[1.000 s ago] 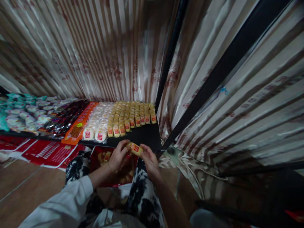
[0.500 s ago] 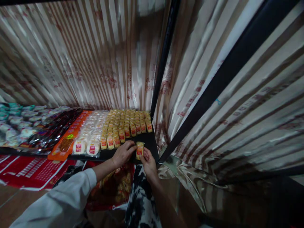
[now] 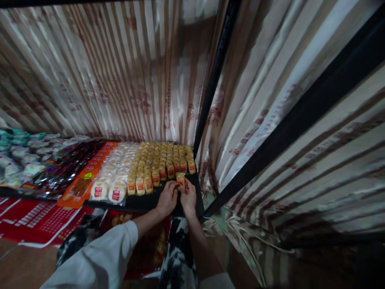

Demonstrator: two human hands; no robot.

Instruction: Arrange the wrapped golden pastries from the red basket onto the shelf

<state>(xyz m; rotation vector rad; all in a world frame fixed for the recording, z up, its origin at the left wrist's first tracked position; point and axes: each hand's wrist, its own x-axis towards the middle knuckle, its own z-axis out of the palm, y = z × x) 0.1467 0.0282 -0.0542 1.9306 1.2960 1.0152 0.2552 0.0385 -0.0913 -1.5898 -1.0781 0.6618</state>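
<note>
Held packet (image 3: 180, 178), nearer the yellow rows (image 3: 163, 171), perhaps touching

No wording can be made out: the rows of yellow packets (image 3: 140, 184) and the held packet (image 3: 180, 178) bear red labels (image 3: 148, 186) whose print is too small to tell, as do the white round packets (image 3: 116, 188). The orange packet (image 3: 70, 196) shows a line of pale round marks (image 3: 95, 161) and a yellow-green patch (image 3: 88, 176), both illegible. Blurred reddish characters (image 3: 255, 126) stand on the striped curtain (image 3: 144, 64), and white print (image 3: 39, 214) on the red sheet (image 3: 55, 235).
</note>
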